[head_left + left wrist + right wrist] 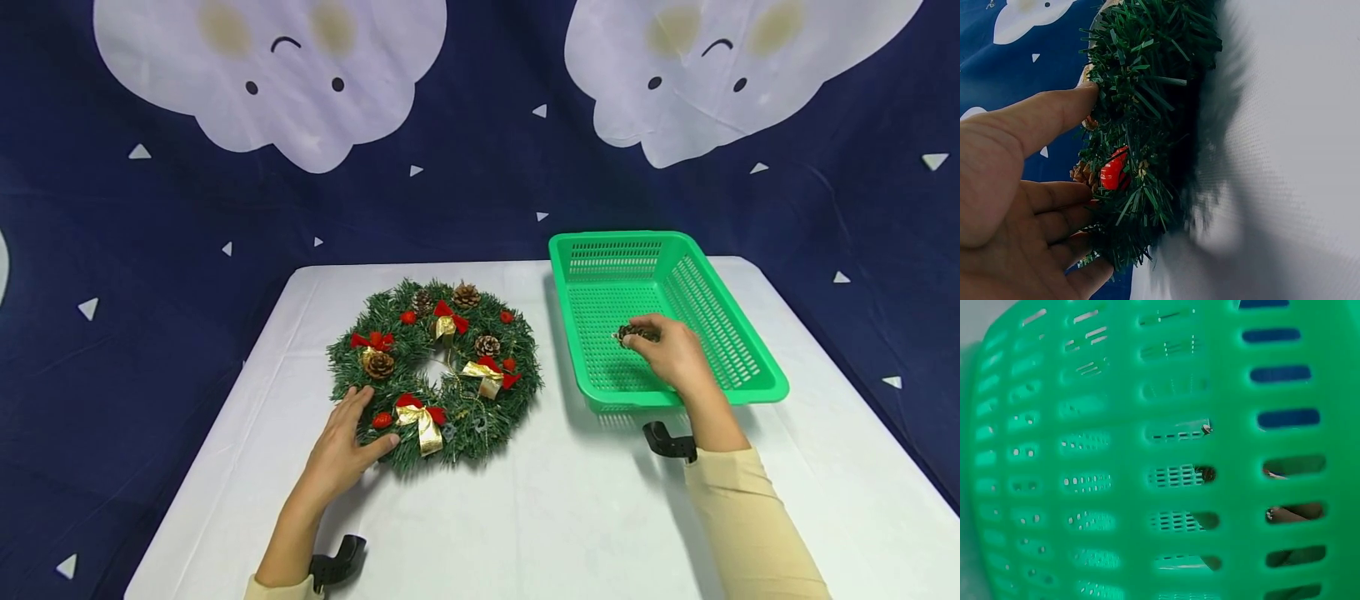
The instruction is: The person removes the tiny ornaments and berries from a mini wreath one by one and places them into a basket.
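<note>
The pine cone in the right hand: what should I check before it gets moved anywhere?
1. Pine cone held by the right hand: ok, pinched.
2. Pine cone out of the green basket: not ok, it is inside.
3. Pine cone lifted off the basket's floor: cannot tell.
4. Left hand touching the wreath: ok, at its near-left side.
5. Wreath lying flat on the table: ok.

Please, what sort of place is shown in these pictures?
Probably a staged filming spot: a white-covered table, bearing a decorated wreath and a green basket, stands before a dark blue backdrop printed with clouds.
</note>
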